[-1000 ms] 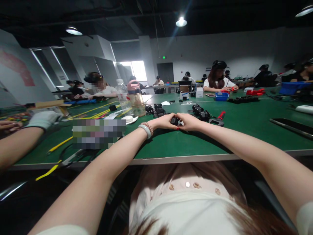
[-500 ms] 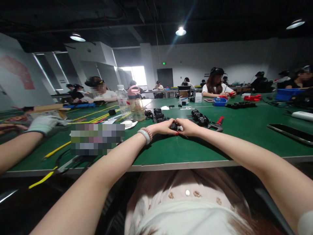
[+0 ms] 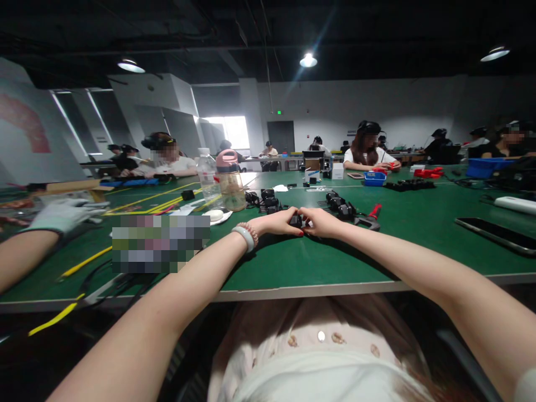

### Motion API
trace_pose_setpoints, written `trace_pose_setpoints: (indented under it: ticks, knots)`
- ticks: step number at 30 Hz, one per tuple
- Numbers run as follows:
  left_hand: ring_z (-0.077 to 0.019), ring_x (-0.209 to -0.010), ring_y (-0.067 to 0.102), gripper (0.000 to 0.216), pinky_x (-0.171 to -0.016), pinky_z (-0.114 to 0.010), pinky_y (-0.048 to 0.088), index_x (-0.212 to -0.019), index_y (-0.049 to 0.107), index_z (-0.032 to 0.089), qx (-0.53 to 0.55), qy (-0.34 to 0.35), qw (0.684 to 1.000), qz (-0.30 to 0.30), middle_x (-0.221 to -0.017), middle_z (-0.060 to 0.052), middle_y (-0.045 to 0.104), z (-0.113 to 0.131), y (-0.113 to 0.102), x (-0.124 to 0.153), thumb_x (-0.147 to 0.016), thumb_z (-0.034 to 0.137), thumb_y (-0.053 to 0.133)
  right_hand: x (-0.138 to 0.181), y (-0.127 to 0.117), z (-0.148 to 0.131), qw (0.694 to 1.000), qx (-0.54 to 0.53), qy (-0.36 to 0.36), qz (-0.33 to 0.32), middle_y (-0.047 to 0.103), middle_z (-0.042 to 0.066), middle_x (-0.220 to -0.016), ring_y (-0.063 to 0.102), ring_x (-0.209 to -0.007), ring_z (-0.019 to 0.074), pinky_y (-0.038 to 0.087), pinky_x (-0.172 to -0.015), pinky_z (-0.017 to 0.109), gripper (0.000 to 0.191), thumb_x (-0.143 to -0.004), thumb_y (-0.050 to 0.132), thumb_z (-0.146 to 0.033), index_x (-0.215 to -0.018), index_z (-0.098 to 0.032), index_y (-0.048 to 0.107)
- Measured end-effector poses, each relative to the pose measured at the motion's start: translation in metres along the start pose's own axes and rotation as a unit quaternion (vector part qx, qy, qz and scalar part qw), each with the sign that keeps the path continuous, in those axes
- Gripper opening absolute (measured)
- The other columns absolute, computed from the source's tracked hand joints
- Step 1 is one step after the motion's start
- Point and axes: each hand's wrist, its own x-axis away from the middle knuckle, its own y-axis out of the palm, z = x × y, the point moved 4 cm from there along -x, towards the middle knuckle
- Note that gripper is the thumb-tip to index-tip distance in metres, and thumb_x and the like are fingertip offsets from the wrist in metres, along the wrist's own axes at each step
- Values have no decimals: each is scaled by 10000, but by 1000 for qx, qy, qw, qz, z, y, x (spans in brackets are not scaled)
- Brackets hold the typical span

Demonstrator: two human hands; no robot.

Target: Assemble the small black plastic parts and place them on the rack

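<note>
A small black block-shaped part (image 3: 295, 221) sits between my two hands, low over the green table. My left hand (image 3: 278, 221), wearing a bracelet and bangle at the wrist, is closed around it with the thumb in front. The fingers of my right hand (image 3: 321, 224) are pinched at its right side, by a small whitish bit too small to name. Just behind my hands lie black blocky parts on the left (image 3: 268, 195) and another group of black parts (image 3: 340, 204) on the right. Red-handled pliers or a clamp (image 3: 374, 216) lie beside the right group.
A bottle with a pink lid (image 3: 233, 187) and a clear plastic bottle (image 3: 205, 177) stand left of centre. A phone (image 3: 496, 234) lies at right. A co-worker's gloved hand (image 3: 62, 215) is at far left. A blue bin (image 3: 374, 178) stands farther back.
My view has shifted slightly. My hands stay together at the black part, whose face shows a little more between my fingers. The co-worker's gloved hand appears farther left.
</note>
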Motion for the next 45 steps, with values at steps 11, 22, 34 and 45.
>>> trace_pose_setpoints:
  ticks: [11,22,34,45]
  knots:
    - [-215,-921,492,706,-747,-283,380,-1092,326,144,18,-11,1000,5,-1062,-97,485,-1,2,2,-569,560,556,1,-1,0,1000,-3,6,-6,598,56,-837,556,-742,151,393,-634,218,376,-654,571,-218,-1014,-173,473]
    - [-201,-932,475,640,-747,-275,389,-1052,304,149,57,2,998,37,-1038,-80,466,15,5,6,-598,533,540,5,-5,-2,1000,-19,-17,-8,594,60,-865,558,-750,148,391,-634,209,374,-661,552,-183,-1028,-166,481]
    - [-196,-818,518,682,-646,-260,381,-1080,305,160,4,-9,1000,24,-982,-80,507,18,3,8,-593,590,513,6,-9,1,999,15,9,-37,624,40,-758,573,-673,142,384,-609,209,245,-679,560,-252,-907,-163,563]
    - [-196,-812,524,721,-641,-255,370,-1111,293,159,4,-13,1000,20,-971,-83,522,15,3,7,-587,604,508,5,-8,0,999,39,-12,-30,608,89,-897,562,-829,185,400,-685,240,241,-696,536,-246,-913,-146,568]
